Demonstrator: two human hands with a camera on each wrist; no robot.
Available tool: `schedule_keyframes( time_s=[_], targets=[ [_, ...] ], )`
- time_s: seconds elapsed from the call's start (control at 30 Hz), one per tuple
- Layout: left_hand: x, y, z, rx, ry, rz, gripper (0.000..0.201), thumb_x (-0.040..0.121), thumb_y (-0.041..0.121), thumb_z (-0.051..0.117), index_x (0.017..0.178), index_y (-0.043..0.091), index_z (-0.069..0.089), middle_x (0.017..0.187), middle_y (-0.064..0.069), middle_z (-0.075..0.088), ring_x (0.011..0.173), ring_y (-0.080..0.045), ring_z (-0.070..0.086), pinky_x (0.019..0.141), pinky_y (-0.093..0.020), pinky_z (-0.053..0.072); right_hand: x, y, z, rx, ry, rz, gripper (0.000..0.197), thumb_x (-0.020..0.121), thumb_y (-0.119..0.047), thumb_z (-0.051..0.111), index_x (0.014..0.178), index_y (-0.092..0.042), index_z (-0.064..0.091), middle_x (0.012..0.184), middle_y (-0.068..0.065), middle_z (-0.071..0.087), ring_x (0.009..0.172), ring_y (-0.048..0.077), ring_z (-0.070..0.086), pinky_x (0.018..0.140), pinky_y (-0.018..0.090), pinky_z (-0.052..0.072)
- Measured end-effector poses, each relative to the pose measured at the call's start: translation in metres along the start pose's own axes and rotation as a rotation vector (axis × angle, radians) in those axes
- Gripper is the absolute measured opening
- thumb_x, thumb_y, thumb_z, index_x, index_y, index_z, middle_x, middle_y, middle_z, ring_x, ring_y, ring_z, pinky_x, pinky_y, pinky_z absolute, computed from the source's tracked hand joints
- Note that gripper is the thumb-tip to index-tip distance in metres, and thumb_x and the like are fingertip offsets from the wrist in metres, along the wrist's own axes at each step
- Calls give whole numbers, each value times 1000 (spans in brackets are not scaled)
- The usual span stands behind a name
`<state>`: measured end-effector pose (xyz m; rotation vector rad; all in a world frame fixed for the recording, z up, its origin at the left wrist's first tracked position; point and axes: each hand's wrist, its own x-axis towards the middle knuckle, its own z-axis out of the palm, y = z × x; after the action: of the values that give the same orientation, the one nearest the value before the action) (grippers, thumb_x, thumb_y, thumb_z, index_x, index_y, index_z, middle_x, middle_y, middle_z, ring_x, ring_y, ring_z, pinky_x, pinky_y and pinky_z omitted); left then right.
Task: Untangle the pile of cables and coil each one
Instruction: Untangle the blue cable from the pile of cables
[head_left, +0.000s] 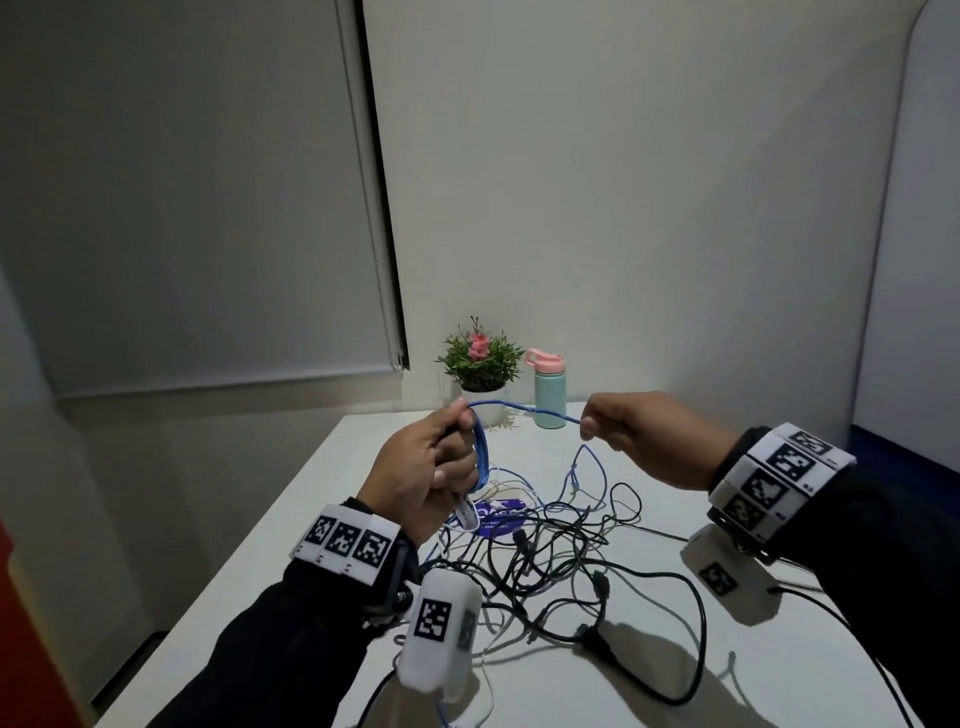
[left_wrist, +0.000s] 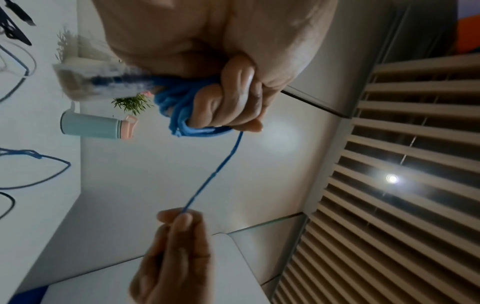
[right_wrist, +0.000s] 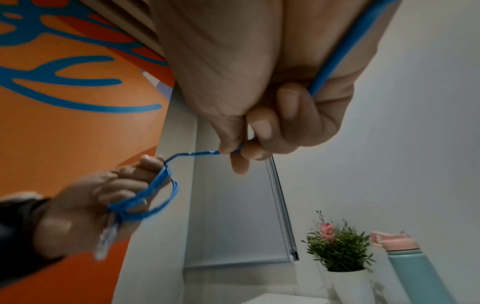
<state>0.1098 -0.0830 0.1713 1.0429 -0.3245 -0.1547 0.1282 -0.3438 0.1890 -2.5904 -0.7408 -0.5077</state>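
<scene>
A thin blue cable (head_left: 524, 409) runs taut between both raised hands above the table. My left hand (head_left: 431, 467) grips a small coil of that cable (head_left: 482, 457), its loops wound round the fingers (left_wrist: 179, 107), with a clear plug (head_left: 464, 514) hanging below. My right hand (head_left: 618, 431) pinches the cable (right_wrist: 205, 152) between thumb and fingertips; the cable also runs down through that palm (right_wrist: 345, 51). From the right hand the cable drops to the pile of black, white and blue cables (head_left: 550, 556) tangled on the white table (head_left: 779, 675).
A potted plant (head_left: 480, 358) and a teal bottle with a pink lid (head_left: 549, 389) stand at the table's far edge. A purple card (head_left: 501, 517) lies under the pile. A thick black cable (head_left: 696, 634) loops toward the near right.
</scene>
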Motion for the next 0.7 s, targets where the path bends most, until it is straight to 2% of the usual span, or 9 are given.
schedule_keyframes(
  time_s=[0.1, 0.2, 0.27, 0.37, 0.43, 0.5, 0.57, 0.63, 0.7],
  targets=[
    [1, 5, 0, -112, 11, 65, 25, 99, 28, 52, 81, 11, 59, 47, 9, 26, 32, -5, 26, 40, -21, 28, -6, 4, 7, -109, -110, 30, 18, 102, -28, 43, 94, -26, 59, 74, -11, 57, 69, 13, 53, 70, 28, 45],
    [5, 8, 1, -156, 29, 122, 27, 105, 24, 44, 94, 8, 63, 53, 8, 37, 36, -4, 32, 43, -19, 31, -18, -8, 29, -230, -283, -16, 18, 103, -34, 41, 99, -23, 55, 94, 4, 66, 84, 26, 59, 78, 38, 51],
    [7, 7, 2, -116, 50, 154, 25, 105, 23, 44, 101, 6, 62, 56, 8, 43, 38, -4, 33, 46, -19, 28, -25, -22, 43, -238, -313, -76, 20, 103, -38, 41, 97, -23, 52, 94, 6, 64, 80, 26, 55, 74, 38, 51],
    [9, 8, 1, -26, 79, 138, 25, 105, 22, 43, 94, 7, 60, 52, 9, 33, 36, -3, 26, 46, -20, 20, -23, -28, 42, -209, -295, -84, 16, 102, -36, 45, 99, -25, 57, 97, 2, 65, 80, 21, 52, 73, 32, 48],
    [7, 9, 0, 36, 77, 77, 29, 105, 22, 41, 85, 9, 57, 50, 9, 29, 36, -3, 22, 43, -19, 13, -15, -27, 35, -42, -263, -22, 19, 100, -34, 51, 113, -23, 60, 100, -2, 65, 84, 18, 58, 76, 29, 50],
    [6, 8, 4, 100, 59, 24, 30, 105, 20, 40, 80, 10, 54, 50, 9, 27, 36, -3, 20, 42, -20, 8, -8, -27, 28, 313, -240, 92, 28, 97, -29, 58, 123, -18, 56, 95, -2, 63, 82, 16, 63, 70, 27, 55],
    [5, 7, 10, 152, 51, -1, 30, 104, 19, 39, 78, 10, 52, 49, 8, 26, 36, -3, 20, 42, -20, 8, -3, -31, 23, 573, -246, 117, 30, 95, -20, 62, 124, -14, 54, 93, 2, 64, 82, 16, 65, 73, 30, 57],
    [6, 5, 17, 185, 60, -4, 30, 105, 18, 39, 78, 10, 51, 48, 8, 26, 35, -3, 20, 39, -18, 12, -2, -35, 24, 675, -249, 109, 29, 95, -15, 63, 123, -14, 56, 97, 4, 65, 86, 15, 66, 79, 32, 56],
    [6, 3, 21, 193, 78, 7, 30, 105, 18, 40, 79, 10, 51, 48, 8, 27, 35, -4, 20, 38, -17, 14, -1, -37, 26, 744, -229, 119, 22, 96, -12, 61, 118, -14, 59, 99, 4, 66, 85, 14, 67, 77, 31, 58]
  ],
)
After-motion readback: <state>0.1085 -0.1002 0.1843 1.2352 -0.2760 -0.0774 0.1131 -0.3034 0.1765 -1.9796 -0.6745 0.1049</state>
